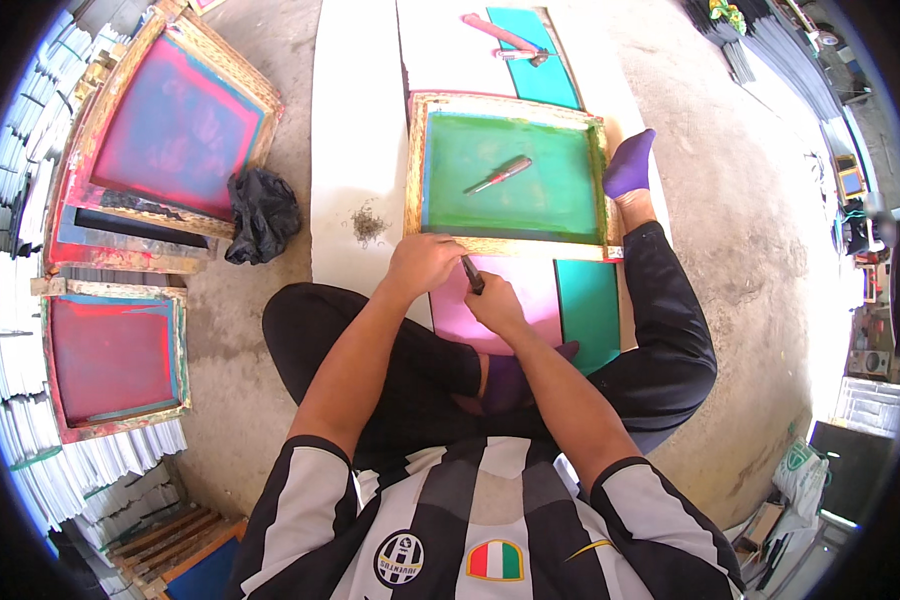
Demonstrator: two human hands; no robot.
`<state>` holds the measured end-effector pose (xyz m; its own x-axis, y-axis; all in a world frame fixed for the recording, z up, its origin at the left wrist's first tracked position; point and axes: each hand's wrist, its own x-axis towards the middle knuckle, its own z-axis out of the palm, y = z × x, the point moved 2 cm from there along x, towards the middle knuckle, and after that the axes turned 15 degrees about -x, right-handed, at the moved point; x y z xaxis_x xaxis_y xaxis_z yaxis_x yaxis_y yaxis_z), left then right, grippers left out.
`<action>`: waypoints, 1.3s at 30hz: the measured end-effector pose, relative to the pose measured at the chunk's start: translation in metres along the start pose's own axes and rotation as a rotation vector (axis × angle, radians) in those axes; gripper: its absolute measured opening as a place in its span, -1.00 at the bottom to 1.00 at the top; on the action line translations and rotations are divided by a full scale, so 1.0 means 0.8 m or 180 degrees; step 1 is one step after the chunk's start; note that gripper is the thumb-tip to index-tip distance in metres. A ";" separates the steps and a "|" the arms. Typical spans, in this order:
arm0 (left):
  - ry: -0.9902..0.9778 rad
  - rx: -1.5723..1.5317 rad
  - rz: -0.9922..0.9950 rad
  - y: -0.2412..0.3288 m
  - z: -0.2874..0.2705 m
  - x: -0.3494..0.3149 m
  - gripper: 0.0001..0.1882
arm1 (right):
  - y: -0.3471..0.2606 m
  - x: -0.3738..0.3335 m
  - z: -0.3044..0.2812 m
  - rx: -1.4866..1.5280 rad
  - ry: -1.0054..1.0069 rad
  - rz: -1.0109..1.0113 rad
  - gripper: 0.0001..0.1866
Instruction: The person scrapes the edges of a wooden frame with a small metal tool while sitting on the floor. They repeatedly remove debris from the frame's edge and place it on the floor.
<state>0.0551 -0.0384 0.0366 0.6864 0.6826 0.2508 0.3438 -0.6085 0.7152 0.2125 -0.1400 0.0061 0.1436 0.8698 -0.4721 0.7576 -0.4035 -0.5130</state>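
A wooden screen-printing frame (510, 246) with green mesh (560, 190) lies flat in front of my crossed legs. My left hand (422, 268) is closed on its near edge, toward the left corner. In my right hand (497, 305), the fingers wrap round a short dark hand tool, probably pliers (473, 274). Its tip points up at the frame's near rail, close to my left fingertips. On the mesh rests a screwdriver (501, 174), lying diagonally. Below the frame, a pink sheet (515, 290) and a green sheet (587, 305) stick out toward me.
Beyond the frame, a hammer (500, 34) and another screwdriver (516, 54) lie on the white board (360, 120). Other screen frames (263, 90) with red-blue mesh lean at the left, beside a black plastic bag (265, 215). My purple-socked foot (627, 165) touches the frame's right side.
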 end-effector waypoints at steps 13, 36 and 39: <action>0.0854 0.0336 -0.1917 -0.058 -0.025 -0.012 -0.79 | 0.076 0.020 -0.016 0.1035 -0.0232 0.0416 -0.59; 0.1105 -0.0009 -0.3716 -0.102 -0.048 -0.021 -0.55 | 0.100 0.052 -0.049 0.0099 -0.0281 0.1305 -0.56; 0.1058 -0.0028 -0.3705 -0.093 -0.048 -0.017 -0.53 | 0.088 0.049 -0.057 -0.0100 -0.0328 0.1304 -0.58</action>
<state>-0.0046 0.0136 0.0050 -0.2294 0.8912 -0.3914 0.6409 0.4409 0.6284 0.3001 -0.1215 -0.0158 0.3738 0.6057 -0.7024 0.6705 -0.6998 -0.2465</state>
